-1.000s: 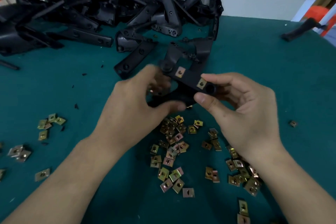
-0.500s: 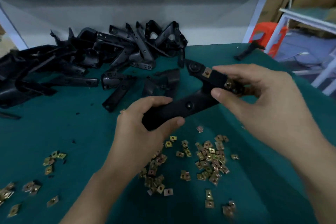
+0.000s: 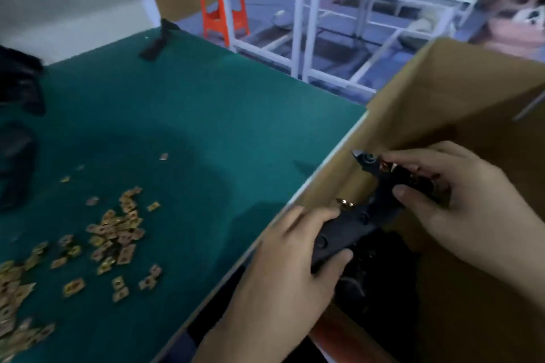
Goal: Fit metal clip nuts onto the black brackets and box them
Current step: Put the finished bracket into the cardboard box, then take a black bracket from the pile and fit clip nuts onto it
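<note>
A black bracket (image 3: 365,215) with metal clip nuts fitted on it hangs over the open cardboard box (image 3: 436,97) at the table's right edge. My left hand (image 3: 295,256) grips its lower end. My right hand (image 3: 460,197) grips its upper end, where a clip nut shows beside the fingers. More black brackets (image 3: 374,280) lie dark inside the box below. Loose clip nuts (image 3: 118,233) are scattered over the green table (image 3: 191,127) at the lower left.
The pile of black brackets (image 3: 20,88) is only partly in view at the left edge. One stray black part (image 3: 156,44) lies at the table's far edge. An orange stool (image 3: 224,6) and white table frames (image 3: 339,38) stand beyond.
Both hands have carried the bracket to the right, off the table and over the open box. The view has swung right, so the bracket pile has slid to the left edge.
</note>
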### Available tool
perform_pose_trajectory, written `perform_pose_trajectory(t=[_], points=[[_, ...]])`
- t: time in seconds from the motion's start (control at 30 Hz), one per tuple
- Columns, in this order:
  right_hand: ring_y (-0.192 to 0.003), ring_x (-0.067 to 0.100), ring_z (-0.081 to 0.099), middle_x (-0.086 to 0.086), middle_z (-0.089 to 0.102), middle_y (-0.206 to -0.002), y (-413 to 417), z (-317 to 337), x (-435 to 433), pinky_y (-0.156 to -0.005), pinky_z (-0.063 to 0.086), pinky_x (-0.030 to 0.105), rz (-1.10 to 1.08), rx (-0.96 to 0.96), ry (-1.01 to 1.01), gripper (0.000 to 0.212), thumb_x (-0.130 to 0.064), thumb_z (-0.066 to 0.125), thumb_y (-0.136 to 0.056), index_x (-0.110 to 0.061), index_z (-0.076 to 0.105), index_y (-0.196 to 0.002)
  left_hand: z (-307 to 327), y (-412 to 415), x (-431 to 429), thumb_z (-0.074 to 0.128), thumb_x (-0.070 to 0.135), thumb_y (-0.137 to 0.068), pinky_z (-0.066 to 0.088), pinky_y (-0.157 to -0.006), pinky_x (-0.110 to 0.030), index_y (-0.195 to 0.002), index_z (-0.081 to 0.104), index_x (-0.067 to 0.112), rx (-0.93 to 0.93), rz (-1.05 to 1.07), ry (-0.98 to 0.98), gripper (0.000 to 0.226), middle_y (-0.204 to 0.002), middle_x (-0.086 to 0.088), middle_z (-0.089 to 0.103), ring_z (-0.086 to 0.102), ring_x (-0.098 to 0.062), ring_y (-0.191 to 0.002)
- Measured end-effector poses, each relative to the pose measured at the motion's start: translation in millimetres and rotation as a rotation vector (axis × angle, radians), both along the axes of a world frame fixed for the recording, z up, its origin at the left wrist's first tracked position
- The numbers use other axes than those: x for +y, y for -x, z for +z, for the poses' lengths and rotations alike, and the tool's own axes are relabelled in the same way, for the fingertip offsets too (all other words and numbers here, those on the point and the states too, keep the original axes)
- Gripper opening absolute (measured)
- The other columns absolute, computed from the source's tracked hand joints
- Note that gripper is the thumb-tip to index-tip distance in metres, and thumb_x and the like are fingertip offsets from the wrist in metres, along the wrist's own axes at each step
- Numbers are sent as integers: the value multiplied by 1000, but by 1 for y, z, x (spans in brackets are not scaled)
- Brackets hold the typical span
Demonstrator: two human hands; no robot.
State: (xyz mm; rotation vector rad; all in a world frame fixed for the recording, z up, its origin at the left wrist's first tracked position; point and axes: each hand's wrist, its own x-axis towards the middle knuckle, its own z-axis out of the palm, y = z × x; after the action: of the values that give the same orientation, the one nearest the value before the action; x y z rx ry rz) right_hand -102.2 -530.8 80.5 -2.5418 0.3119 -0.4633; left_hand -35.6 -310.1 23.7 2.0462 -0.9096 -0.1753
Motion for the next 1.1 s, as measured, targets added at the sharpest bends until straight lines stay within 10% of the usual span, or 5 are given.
perform_pose_trajectory(t=[0.2, 0.4, 0.77, 1.1], points=[[-88, -2, 51, -28, 48, -102, 50, -39, -44, -70, 34, 7, -225, 243, -22, 41, -28, 72, -90, -49, 62, -124, -43, 8, -60, 66, 39, -96, 33, -96, -5, -138, 52, 35, -21, -163, -225, 45, -124, 21, 52, 42, 0, -122], [-92, 1, 57, -12, 60, -109, 55, -57, -59, -64, 40, 10, -302, 366, -130, 29, -27, 57, -100, -39, 65, -125, -69, 4, -63, 53, 49, -100, 20, -121, -30, -151, 41, 34, -62, -115, -347, 55, -161, 11, 21, 11, -7, -150], [-101, -1, 58, -17, 66, -113, 8, -54, -20, -71, 40, 6, -162, 209, -244, 28, -22, 57, -102, -46, 68, -109, -37, -6, -7, 58, 32, -100, 38, -100, -10, -124, 63, 36, -131, 27, -73, 25, -136, 23, 48, 47, 1, -131], [-93, -10, 59, -24, 65, -91, -98, -41, 148, -76, 39, 1, 441, 89, -227, 28, -18, 70, -88, -41, 71, -104, 7, -62, 192, 68, 20, -94, 49, -89, -22, -111, 63, 41, -243, 934, 64, 28, -112, 20, 57, 58, -7, -109]])
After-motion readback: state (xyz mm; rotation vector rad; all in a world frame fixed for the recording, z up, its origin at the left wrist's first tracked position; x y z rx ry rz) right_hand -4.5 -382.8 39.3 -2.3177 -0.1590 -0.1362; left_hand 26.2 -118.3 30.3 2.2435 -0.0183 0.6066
